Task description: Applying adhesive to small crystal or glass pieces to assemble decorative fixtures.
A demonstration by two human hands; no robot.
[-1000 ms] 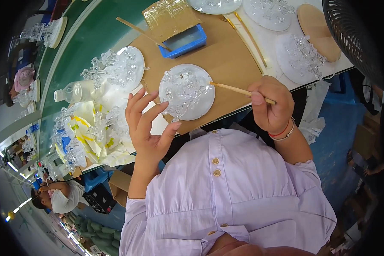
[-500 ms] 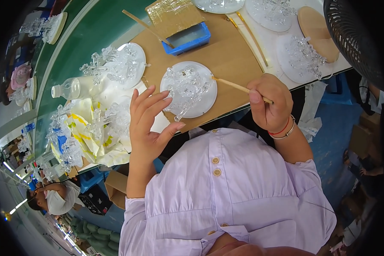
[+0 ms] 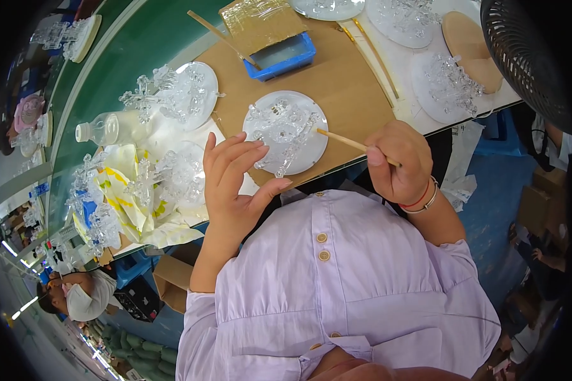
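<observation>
A white round disc (image 3: 311,155) lies on brown cardboard, with a cluster of clear plastic pieces (image 3: 279,127) on it. My right hand (image 3: 397,162) is closed round a thin wooden stick (image 3: 344,140), whose tip reaches the disc's right side by the clear pieces. At the disc's left edge my left hand (image 3: 232,184) is raised with its fingers spread, holding nothing. Whether its fingertips touch the disc or the pieces I cannot tell.
A blue tray (image 3: 283,60) with another stick (image 3: 222,39) stands behind the disc. Further discs with clear pieces (image 3: 194,95) lie left and right. A clear bottle (image 3: 111,129) rests near yellow-patterned wrapping (image 3: 130,197). A dark fan grille (image 3: 521,57) is at the upper right.
The disc with its clear pieces has shifted slightly right and appears turned a little. My left hand has moved slightly right; my right hand and the stick have come a little nearer me.
</observation>
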